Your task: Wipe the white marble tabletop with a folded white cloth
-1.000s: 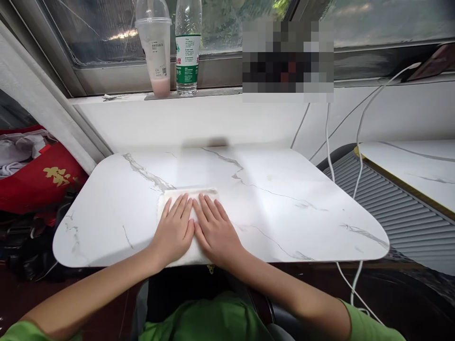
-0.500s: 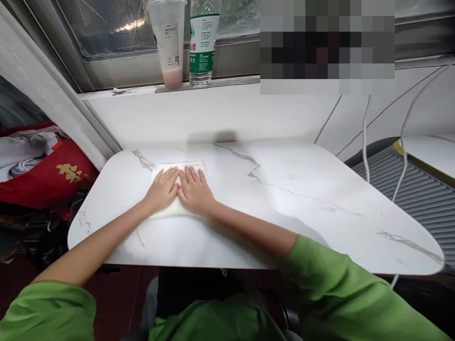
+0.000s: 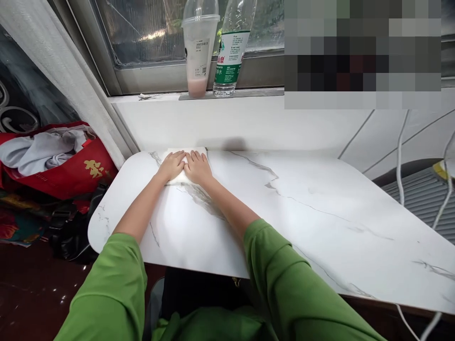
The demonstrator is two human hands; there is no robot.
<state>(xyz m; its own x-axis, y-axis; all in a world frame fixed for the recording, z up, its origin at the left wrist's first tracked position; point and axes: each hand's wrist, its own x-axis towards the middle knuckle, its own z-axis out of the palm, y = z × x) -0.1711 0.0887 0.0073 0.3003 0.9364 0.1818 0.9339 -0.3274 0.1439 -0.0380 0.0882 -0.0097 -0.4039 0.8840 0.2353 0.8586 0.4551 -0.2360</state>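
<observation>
A folded white cloth [image 3: 180, 179] lies on the white marble-patterned table [image 3: 320, 203], near its back edge towards the left. My left hand [image 3: 172, 166] rests flat on the left part of the cloth, fingers spread and pointing at the wall. Beside it, my right hand [image 3: 198, 166] presses flat on the cloth's right part, its fingers also apart. The two hands touch or nearly touch at the thumbs. Much of the cloth is hidden beneath them.
On the window ledge stand a plastic cup with pink drink [image 3: 197, 57] and a labelled water bottle [image 3: 230, 57]. A red bag [image 3: 67, 170] holding pale cloth is at the left. White cables [image 3: 400, 161] hang at the right.
Both hands and the cloth have moved forward over the table, up to near its back edge, and the arms are stretched further out. The camera view has shifted somewhat.
</observation>
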